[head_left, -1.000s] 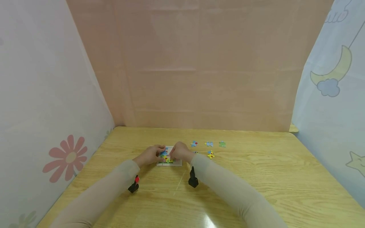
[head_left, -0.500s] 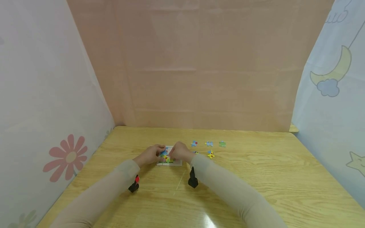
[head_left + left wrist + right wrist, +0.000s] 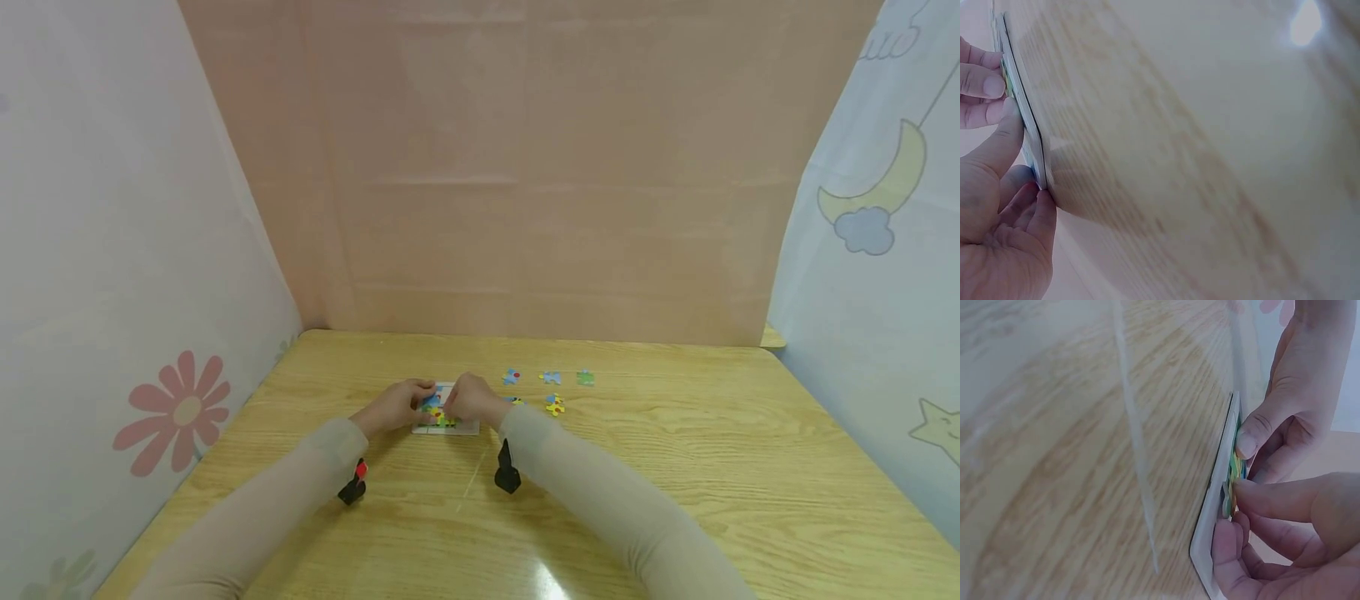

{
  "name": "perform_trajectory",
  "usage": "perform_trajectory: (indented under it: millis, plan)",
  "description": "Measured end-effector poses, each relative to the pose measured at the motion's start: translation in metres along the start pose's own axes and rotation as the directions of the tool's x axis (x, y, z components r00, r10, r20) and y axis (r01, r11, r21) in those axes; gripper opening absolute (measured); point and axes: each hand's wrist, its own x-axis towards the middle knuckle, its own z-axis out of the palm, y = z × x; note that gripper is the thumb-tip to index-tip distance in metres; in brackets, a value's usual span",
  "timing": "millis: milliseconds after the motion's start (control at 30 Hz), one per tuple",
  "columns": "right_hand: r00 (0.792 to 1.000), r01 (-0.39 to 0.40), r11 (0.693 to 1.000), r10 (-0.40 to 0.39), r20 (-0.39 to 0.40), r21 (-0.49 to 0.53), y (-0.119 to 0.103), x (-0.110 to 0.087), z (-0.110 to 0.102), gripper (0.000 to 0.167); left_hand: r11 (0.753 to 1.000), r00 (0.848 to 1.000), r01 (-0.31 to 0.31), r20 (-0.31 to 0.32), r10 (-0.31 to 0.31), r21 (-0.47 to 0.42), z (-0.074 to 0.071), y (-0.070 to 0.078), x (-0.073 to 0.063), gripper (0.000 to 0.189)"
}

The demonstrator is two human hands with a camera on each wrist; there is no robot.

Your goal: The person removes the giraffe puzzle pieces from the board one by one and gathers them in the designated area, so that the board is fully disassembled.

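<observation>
A small jigsaw puzzle in a pale tray [image 3: 457, 432] lies flat on the wooden table, its left part filled with blue, yellow and green pieces. My left hand [image 3: 393, 406] holds the tray's left side, thumb [image 3: 1007, 115] on the pieces and other fingers at the edge. Over the tray's right part, my right hand [image 3: 477, 400] pinches a puzzle piece [image 3: 1227, 499], green along its side, between thumb and fingers. In the right wrist view this piece stands slightly raised at the tray's near rim. My right hand hides much of the tray's right half.
Right of the tray lie several loose pieces: a blue one with a red dot [image 3: 512, 377], a light blue piece [image 3: 551, 378], a green piece [image 3: 585, 378] and a yellow piece [image 3: 555, 406]. Another piece [image 3: 516, 402] is partly behind my right wrist. Cloth walls border the table.
Hardly anything differs: both hands keep their places at the tray, with only slight movement of the right fingers. The loose pieces stay where they were.
</observation>
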Motion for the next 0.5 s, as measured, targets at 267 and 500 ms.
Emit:
perform_trajectory:
  millis: [267, 500]
  plan:
    - [1.0, 0.006, 0.998, -0.004, 0.024, -0.055, -0.0027, -0.002, -0.001, 0.005, 1.0, 1.0, -0.016, 0.001, 0.016, 0.003, -0.0003, -0.0009, 0.0006, 0.065]
    - [0.998, 0.017, 0.996, -0.022, 0.056, 0.082, 0.0012, -0.0028, -0.0038, 0.004, 1.0, 1.0, -0.019, 0.01, 0.019, 0.0, -0.0008, -0.0019, -0.0001, 0.066]
